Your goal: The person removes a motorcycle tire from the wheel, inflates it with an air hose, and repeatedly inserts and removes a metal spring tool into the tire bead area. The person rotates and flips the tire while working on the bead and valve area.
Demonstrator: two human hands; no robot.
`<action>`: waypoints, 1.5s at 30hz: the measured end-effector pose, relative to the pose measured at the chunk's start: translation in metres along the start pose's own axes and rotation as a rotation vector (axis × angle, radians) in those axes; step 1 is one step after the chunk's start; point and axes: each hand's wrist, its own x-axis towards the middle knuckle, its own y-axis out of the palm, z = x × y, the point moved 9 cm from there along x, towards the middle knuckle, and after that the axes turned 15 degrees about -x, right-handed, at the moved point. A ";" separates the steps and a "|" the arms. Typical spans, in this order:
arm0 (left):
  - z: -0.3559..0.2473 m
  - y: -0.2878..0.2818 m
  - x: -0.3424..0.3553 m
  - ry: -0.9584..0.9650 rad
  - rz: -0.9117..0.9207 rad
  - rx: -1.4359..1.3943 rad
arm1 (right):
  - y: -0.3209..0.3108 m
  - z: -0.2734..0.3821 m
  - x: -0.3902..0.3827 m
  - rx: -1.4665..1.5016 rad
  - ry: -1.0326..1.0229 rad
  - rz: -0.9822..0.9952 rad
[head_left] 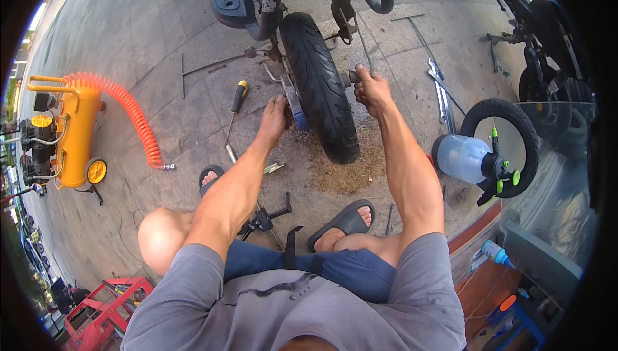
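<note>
A black scooter wheel with a treaded tyre (320, 87) stands upright in front of me, under the rear of a scooter. My right hand (373, 91) is closed round a dark, stubby metal part (350, 78) at the wheel's right side. On the other side, my left hand (275, 117) has its fingers curled in beside a flat grey metal arm (293, 98) with a blue end (300, 120). What those fingers hold, if anything, is hidden. A screwdriver (238, 96) with a black and yellow handle lies on the paving left of my left hand.
Wrenches (441, 96) lie right of the wheel, near a pump spray bottle (462, 158) and a loose tyre (529, 133). An orange air compressor (78, 135) with a coiled red hose (138, 116) stands left. A black clamp-like tool (262, 220) lies between my feet.
</note>
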 end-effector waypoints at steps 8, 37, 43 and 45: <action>0.021 -0.007 -0.003 -0.085 -0.011 -0.061 | 0.002 -0.004 0.000 0.232 -0.129 0.179; 0.031 0.011 -0.027 -0.536 -0.123 0.011 | -0.036 0.002 -0.012 -0.295 -0.008 -0.078; 0.016 0.000 -0.008 -0.184 -0.065 0.089 | -0.013 0.005 0.004 -0.102 -0.067 0.071; 0.016 -0.001 -0.006 -0.129 -0.014 0.046 | -0.008 0.003 0.006 0.008 -0.086 0.157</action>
